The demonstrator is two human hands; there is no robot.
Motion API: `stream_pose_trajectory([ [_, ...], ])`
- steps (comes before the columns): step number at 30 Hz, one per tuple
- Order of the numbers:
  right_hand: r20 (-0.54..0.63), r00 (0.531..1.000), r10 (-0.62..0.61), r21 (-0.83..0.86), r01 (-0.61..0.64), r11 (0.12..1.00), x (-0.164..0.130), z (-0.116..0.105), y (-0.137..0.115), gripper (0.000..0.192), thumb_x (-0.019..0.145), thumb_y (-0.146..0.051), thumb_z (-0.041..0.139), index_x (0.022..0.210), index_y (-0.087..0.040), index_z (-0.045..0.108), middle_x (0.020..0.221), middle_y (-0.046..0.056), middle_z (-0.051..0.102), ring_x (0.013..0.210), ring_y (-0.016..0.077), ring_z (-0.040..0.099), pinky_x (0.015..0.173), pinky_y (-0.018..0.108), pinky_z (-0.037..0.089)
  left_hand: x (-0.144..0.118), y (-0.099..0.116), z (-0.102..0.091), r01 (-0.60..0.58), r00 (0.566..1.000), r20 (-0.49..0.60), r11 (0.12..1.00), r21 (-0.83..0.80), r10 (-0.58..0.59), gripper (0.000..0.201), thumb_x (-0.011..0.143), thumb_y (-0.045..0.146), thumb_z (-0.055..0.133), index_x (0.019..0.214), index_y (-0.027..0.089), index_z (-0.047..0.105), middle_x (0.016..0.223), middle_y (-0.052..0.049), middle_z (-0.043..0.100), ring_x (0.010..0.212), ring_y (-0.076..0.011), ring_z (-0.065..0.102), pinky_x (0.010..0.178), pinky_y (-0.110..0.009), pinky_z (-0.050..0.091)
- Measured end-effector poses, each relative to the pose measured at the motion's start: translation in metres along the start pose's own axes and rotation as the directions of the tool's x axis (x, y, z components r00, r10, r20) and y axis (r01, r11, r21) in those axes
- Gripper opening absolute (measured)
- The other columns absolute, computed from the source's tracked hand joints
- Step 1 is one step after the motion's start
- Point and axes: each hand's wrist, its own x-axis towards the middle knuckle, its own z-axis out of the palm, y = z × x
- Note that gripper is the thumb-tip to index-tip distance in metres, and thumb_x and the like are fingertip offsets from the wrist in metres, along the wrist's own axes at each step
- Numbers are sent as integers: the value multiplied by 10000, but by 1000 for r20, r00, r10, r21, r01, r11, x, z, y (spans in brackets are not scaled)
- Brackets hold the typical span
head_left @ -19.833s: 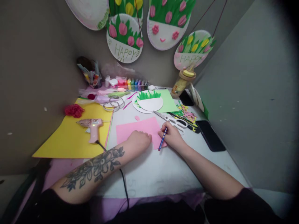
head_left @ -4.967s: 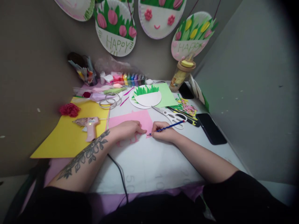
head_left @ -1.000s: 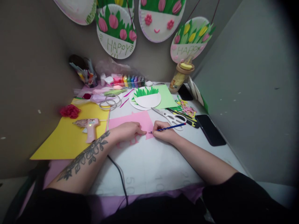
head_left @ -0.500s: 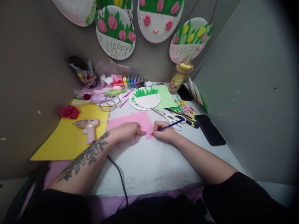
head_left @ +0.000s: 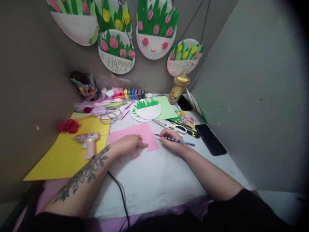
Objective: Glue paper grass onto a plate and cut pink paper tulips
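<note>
Table (head_left: pixel 154 180): pencil (head_left: pixel 174 139) in right grip (head_left: pixel 172 140)

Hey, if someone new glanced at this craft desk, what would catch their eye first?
Probably the paper-plate tulip crafts hanging on the back wall, bright green and pink. Next, the big yellow sheet at the left with a pink glue gun lying on it. In the middle, the left hand presses pink paper while the right hand holds a blue pencil.

Left hand (head_left: pixel 129 144) pressed flat on pink paper (head_left: pixel 135 136) on the bench (head_left: pixel 156 177). Right hand (head_left: pixel 170 139) gripping a blue pencil (head_left: pixel 174 139), tip just off the paper's right edge. White scissors (head_left: pixel 172 126) just beyond. Pink glue gun (head_left: pixel 88 141) on yellow sheet (head_left: pixel 65 151), left. Black phone (head_left: pixel 210 139), right.
</note>
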Motion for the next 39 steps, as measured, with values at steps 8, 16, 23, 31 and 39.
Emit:
stream_pose_trajectory([
  [8, 299, 919, -258, -480, 379, 791, 2, -30, 13, 333, 899, -170, 501, 1150, -316, 664, 1248, 34, 635, 1283, 266, 453, 1032, 479, 362, -15, -17, -29, 122, 975, -189, 993, 6, -118, 378, 852, 260, 424, 1131, 232, 677, 1060, -72, 621, 913, -193, 600, 822, -268, 438],
  [16, -304, 950, -66, -718, -183, 672, -10, -95, 12, 454, 872, -78, 338, 1284, -64, 531, 1252, 223, 592, 1160, 307, 547, 1002, 475, 384, -18, -48, -30, 467, 871, -283, 856, 224, -401, 526, 727, 290, 531, 1224, 127, 584, 1136, -179, 560, 1074, -359, 529, 888, -432, 435],
  [23, -570, 701, 429, -583, -713, 390, -19, -128, 31, 412, 827, -154, 440, 1228, -118, 530, 1023, 206, 677, 916, 330, 654, 724, 381, 480, -18, -41, -32, 496, 861, -233, 846, 193, -452, 582, 734, 281, 497, 1295, 126, 501, 1185, -189, 559, 1056, -342, 571, 867, -414, 454],
  [31, -459, 888, -22, -647, -317, 693, -12, -86, 15, 286, 869, -166, 406, 1057, -100, 611, 1000, 193, 669, 969, 302, 617, 888, 438, 434, -16, -43, -31, 489, 865, -245, 848, 206, -439, 598, 705, 262, 516, 1280, 100, 504, 1185, -191, 606, 1083, -328, 575, 881, -380, 447],
  [39, -141, 957, -252, -304, 200, 931, -6, -2, 6, 493, 823, -340, 616, 1279, -188, 504, 1262, 155, 578, 1183, 285, 523, 981, 467, 427, -33, -18, -55, 414, 885, -340, 873, 257, -319, 219, 787, 191, 359, 789, 199, 578, 874, -101, 652, 838, -265, 601, 692, -341, 431],
])
